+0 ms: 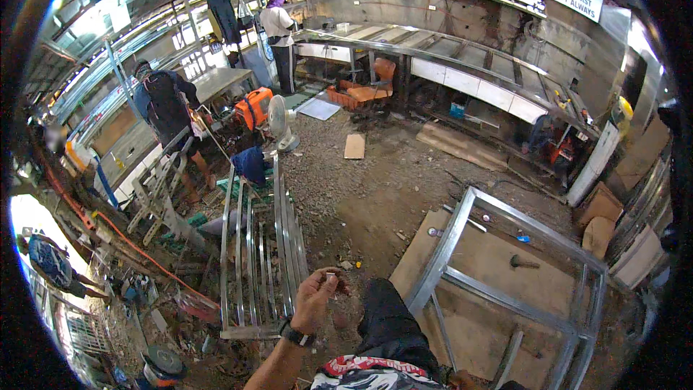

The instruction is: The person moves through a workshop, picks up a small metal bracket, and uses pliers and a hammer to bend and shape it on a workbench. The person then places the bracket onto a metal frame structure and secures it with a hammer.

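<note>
My left hand (315,297), with a dark watch (297,334) on its wrist, is raised at the lower middle. Its fingers are pinched round a small whitish piece (330,275), too small to name. Just left of it stands a rack of shiny metal bars (261,260). To the right of my dark-trousered leg (393,325), a welded metal frame (498,292) lies on brown boards (482,260). A hammer (522,262) rests on the board inside that frame. At the lower edge a sliver of what may be my right hand (462,380) shows, its fingers hidden.
A standing fan (282,124) and an orange case (254,107) are beyond the rack. A person in dark clothes (168,97) bends at the left; other people stand farther back. A long workbench (447,53) lines the back wall. An orange chair (375,81) stands before it.
</note>
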Tool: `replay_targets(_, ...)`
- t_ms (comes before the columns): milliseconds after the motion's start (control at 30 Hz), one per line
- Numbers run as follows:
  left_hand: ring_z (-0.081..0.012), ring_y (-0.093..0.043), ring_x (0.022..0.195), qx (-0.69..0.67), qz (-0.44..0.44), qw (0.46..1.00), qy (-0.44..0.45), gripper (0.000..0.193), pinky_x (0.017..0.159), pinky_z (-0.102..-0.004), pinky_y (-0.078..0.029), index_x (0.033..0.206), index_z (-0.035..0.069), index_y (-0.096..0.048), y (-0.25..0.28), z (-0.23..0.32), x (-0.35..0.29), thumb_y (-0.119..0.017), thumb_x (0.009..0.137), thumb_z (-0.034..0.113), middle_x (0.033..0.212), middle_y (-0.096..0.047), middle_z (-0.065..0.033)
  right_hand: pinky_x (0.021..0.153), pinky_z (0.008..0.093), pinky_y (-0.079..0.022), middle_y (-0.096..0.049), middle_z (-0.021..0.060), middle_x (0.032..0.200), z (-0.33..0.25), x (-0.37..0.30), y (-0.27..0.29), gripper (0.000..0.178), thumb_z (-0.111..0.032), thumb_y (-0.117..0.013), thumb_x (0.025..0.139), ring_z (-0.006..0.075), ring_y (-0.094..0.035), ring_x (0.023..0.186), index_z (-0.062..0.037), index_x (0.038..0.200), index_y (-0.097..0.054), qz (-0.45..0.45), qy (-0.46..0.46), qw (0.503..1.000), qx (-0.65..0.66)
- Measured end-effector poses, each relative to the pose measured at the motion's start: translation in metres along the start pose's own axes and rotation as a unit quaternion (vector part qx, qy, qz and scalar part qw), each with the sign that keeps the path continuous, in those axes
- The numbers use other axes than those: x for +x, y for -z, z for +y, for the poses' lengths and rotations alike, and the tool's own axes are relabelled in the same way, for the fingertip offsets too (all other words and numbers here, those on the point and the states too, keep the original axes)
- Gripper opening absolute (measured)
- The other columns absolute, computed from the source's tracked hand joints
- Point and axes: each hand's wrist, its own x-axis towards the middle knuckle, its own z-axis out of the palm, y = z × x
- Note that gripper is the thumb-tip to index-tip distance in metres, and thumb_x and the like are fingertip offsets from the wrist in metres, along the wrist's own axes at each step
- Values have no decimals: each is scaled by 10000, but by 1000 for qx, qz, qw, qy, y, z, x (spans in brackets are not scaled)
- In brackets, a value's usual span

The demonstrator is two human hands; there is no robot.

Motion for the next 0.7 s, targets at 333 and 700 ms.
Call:
replay_targets(333, -100, -603, 784, 87, 63, 990, 90, 338, 711, -268, -500, 1252, -5, -634, 21, -20, 355, -603, 1055, 267, 853, -669, -22, 568, 472, -504, -662, 134, 750, -464, 256, 34, 168, -209, -659, 883, 284, -604, 574, -48, 850, -696, 45, 180, 982, -41)
replay_targets(700, -134, -680, 775, 77, 147, 974, 152, 338, 688, -292, -534, 1167, -45, -676, 90, -26, 692, -630, 1023, 257, 930, -728, -74, 583, 336, -517, -700, 90, 807, -1071, 341, 97, 213, -152, -627, 930, 176, -665, 658, 1, 1044, -721, 118, 388, 914, 27)
